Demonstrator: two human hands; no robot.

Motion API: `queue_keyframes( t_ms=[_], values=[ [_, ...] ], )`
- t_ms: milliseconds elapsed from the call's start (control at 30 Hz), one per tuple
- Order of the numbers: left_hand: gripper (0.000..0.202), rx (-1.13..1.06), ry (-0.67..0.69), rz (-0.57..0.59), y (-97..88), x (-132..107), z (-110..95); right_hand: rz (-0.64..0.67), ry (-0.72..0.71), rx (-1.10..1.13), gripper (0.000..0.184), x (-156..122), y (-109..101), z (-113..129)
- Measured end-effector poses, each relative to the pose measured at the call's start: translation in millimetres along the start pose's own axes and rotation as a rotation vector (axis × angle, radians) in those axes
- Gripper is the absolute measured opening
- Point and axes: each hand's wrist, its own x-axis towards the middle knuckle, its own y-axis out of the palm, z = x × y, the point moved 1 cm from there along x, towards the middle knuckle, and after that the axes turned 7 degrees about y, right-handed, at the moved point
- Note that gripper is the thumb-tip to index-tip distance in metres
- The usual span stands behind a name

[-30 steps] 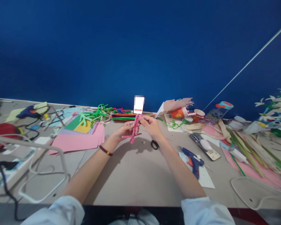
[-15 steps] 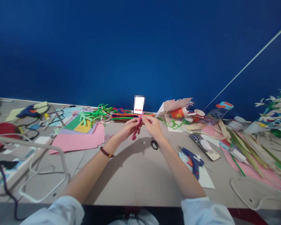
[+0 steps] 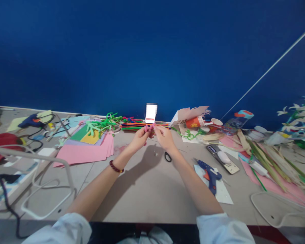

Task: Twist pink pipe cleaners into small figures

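A pink pipe cleaner (image 3: 150, 127) is held up between both hands above the middle of the table, much of it hidden by the fingers. My left hand (image 3: 139, 138) is closed on it, the fingers pinching from the left. From the other side, the fingertips of my right hand (image 3: 165, 136) grip its right part. Below my right hand lie scissors, with one black handle loop (image 3: 168, 157) showing. Just beyond the hands is a bundle of coloured pipe cleaners (image 3: 132, 127), and behind it a phone with a lit screen (image 3: 150, 113) stands against the blue wall.
Pink paper sheets (image 3: 83, 154) and green pipe-cleaner pieces (image 3: 94, 127) lie on the left, near a white power strip (image 3: 17, 183). On the right are a blue glue gun (image 3: 209, 174), a phone (image 3: 230, 166) lying flat, paper cups (image 3: 195, 122) and dried leaves (image 3: 271, 166).
The pink pipe cleaner was tilted, its lower end hanging between my hands; now it sits more level and more covered by my fingers. My left hand has turned slightly.
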Motion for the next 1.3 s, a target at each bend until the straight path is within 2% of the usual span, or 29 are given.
queue_keyframes(
  t_ms=[133, 233, 367, 533, 667, 733, 867, 1000, 1200, 1267, 1300],
  values=[
    [0.028, -0.041, -0.029, -0.003, 1.6, -1, -2, -0.016, 0.017, 0.102, 0.029, 1, 3, -2],
    [0.030, -0.168, -0.011, 0.025, 3.8, -2, -9, -0.021, 0.160, 0.332, 0.025, 3, 4, -4],
    [0.029, -0.426, -0.089, 0.112, 5.1, -3, -15, 0.123, 0.384, 0.636, 0.034, 3, 3, -3],
    [0.031, -0.614, -0.167, 0.241, 2.9, -6, -18, 0.286, 0.464, 0.840, 0.036, 1, 1, 2],
    [0.041, -0.654, -0.204, 0.424, -0.3, -9, -19, 0.347, 0.458, 0.849, 0.035, 0, 1, 1],
    [0.043, -0.665, -0.245, 0.464, -2.0, -10, -19, 0.359, 0.461, 0.838, 0.031, 0, 0, 0],
    [0.037, -0.726, -0.314, 0.433, -4.7, -12, -19, 0.359, 0.442, 0.834, 0.025, 0, 0, -1],
    [0.034, -0.762, -0.350, 0.436, -6.2, -14, -20, 0.359, 0.431, 0.798, 0.026, 0, 2, -2],
    [0.027, -0.750, -0.344, 0.535, -7.4, -14, -17, 0.325, 0.386, 0.769, 0.026, 0, 2, 0],
    [0.026, -0.663, -0.321, 0.500, -8.3, -11, -13, 0.276, 0.379, 0.757, 0.026, 1, 1, 1],
    [0.026, -0.598, -0.292, 0.445, -8.8, -8, -11, 0.242, 0.372, 0.741, 0.025, 2, 1, 1]
  ],
)
